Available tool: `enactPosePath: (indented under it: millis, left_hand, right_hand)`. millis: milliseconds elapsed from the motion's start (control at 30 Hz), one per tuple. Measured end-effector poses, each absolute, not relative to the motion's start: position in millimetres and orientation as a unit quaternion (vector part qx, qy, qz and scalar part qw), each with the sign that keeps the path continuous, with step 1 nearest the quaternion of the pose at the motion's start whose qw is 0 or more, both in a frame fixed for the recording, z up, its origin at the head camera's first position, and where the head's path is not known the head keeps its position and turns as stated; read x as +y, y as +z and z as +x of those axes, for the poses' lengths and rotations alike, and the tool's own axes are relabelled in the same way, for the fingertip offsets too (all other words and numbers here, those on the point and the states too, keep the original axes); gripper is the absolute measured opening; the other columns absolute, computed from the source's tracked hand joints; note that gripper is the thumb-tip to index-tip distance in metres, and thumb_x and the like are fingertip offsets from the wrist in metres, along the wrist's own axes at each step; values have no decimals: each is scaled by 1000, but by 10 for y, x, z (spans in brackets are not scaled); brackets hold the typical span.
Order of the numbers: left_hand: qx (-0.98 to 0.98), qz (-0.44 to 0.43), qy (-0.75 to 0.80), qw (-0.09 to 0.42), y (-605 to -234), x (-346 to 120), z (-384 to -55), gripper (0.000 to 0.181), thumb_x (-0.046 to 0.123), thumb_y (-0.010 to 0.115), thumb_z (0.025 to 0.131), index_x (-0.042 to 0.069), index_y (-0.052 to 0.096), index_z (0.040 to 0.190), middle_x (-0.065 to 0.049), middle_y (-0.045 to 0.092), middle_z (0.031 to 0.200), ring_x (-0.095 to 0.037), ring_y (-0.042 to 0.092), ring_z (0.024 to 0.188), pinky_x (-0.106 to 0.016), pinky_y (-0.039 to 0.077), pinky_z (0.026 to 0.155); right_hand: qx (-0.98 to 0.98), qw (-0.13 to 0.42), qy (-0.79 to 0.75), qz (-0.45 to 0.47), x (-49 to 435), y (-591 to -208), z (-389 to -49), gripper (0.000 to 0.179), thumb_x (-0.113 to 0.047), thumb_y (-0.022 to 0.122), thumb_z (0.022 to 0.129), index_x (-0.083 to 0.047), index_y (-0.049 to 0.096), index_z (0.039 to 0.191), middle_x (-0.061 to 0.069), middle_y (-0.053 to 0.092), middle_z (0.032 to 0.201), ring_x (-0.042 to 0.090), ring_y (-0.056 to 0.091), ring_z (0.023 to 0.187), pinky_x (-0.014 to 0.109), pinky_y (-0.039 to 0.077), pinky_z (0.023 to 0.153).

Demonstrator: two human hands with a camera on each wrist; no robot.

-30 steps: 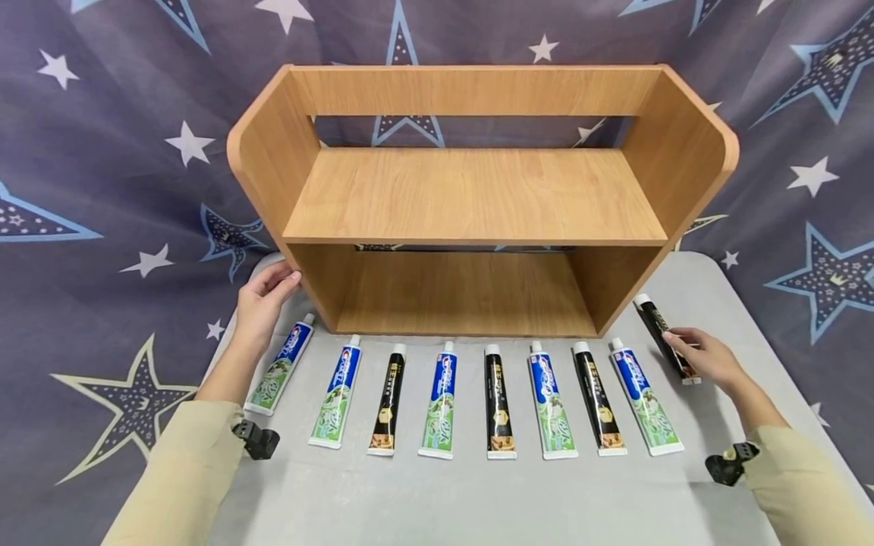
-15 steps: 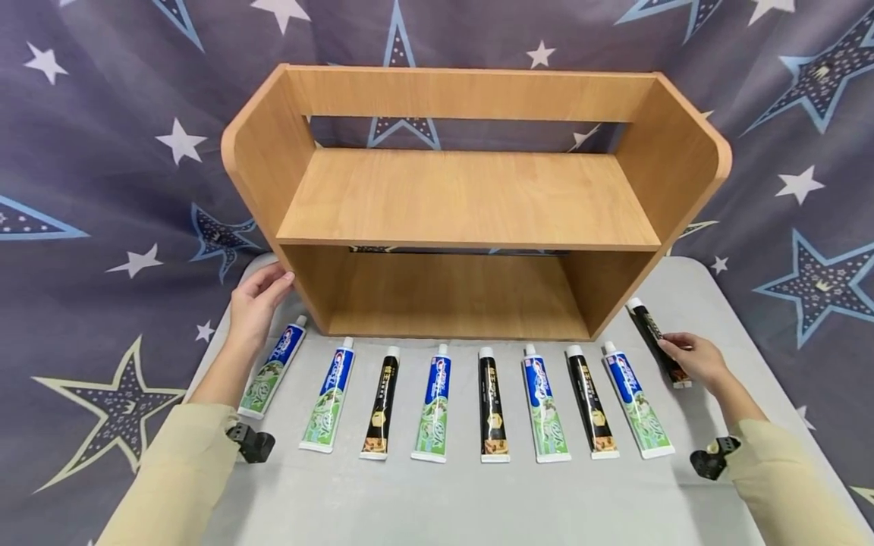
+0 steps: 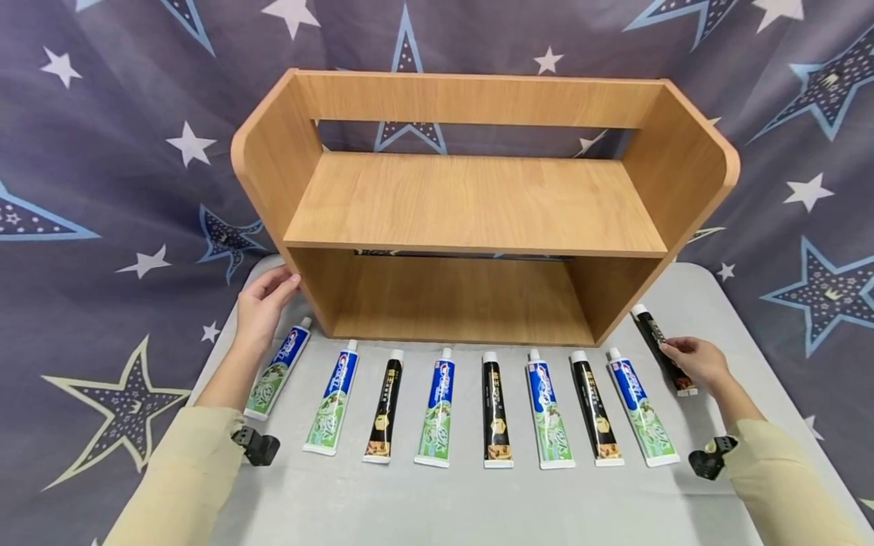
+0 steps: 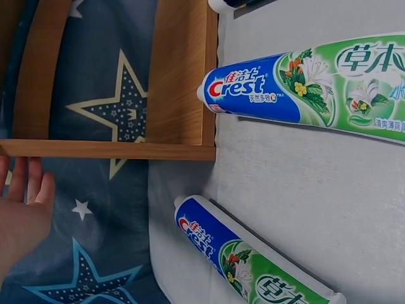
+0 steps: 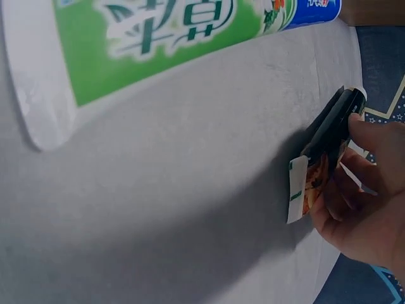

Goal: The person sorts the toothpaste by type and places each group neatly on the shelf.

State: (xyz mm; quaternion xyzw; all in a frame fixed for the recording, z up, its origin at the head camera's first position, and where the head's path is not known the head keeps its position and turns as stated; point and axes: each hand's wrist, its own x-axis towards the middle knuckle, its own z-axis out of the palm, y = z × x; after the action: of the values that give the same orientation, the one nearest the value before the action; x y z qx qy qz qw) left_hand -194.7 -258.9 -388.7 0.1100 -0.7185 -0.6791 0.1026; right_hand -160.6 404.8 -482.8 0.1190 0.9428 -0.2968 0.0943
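Note:
My left hand (image 3: pixel 261 309) touches the left side panel of a two-tier wooden shelf (image 3: pixel 471 201), fingers extended with the tips at the panel in the left wrist view. Just below that hand lies a blue-and-green Crest toothpaste tube (image 3: pixel 278 370), slanted. On the far right, my right hand (image 3: pixel 702 365) pinches a black toothpaste tube (image 3: pixel 653 334) between thumb and fingers near its crimped end. The right wrist view shows this tube's white crimped end (image 5: pixel 297 190) close over the table, its shadow beside it. The fingers hide part of its printed side.
Several more toothpaste tubes, black ones (image 3: pixel 497 413) and blue-and-green ones (image 3: pixel 437 409), lie in a spaced row before the shelf, caps toward it. They rest on a pale cloth-covered table (image 3: pixel 478 508). A star-patterned curtain (image 3: pixel 136 318) hangs behind and beside it.
The head view shifts slightly. Both hands, the shelf and the tubes keep their places relative to one another.

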Motion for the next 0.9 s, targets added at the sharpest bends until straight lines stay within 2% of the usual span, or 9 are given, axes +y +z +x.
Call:
enactPosePath:
  millis: [67,167,333,500,667,900]
  left_hand:
    - [-730,117,-666,101,-3881,-2588,-1949,30,16,64,92,6,62,120,21,64,92,5,62,89,-5,52,82]
    - [-734,121,-662,97,-3882,-2588,-1957,38,17,64,92,2,59,126,21,63,94,5,61,91,-5,52,82]
    - [-739,129,-654,93,-3891,-2593,-1955,43,18,63,92,0,56,130,21,61,96,6,60,92,-4,51,82]
    - [-739,132,-655,90,-3878,-2592,-1942,45,21,64,92,0,55,131,20,60,97,5,60,93,-6,51,85]
    - [-744,132,-650,87,-3850,-2593,-1922,46,25,65,92,2,56,131,20,59,99,6,59,94,-5,51,86]
    - [-728,127,-667,90,-3845,-2575,-1918,43,20,65,92,0,56,129,19,61,96,5,60,92,-8,52,87]
  right_hand:
    - [944,94,-292,118,4042,-4825,-1605,55,-36,49,98,13,53,123,34,61,111,11,60,77,22,47,64]
    - [946,94,-287,121,4031,-4813,-1595,55,-35,51,97,14,53,121,33,61,110,15,60,77,23,48,64]
    - [944,99,-287,128,4011,-4818,-1595,56,-36,55,95,15,54,120,31,65,103,16,63,75,23,48,62]
    - [948,92,-279,127,3978,-4834,-1618,57,-35,57,94,16,53,119,29,68,95,12,62,70,23,48,61]
    - [947,91,-276,134,3914,-4804,-1634,53,-34,59,93,14,55,114,20,69,82,9,59,66,23,46,59]
    - [923,113,-325,170,3880,-4756,-1639,52,-33,60,92,13,51,114,11,68,78,15,62,71,23,47,59]
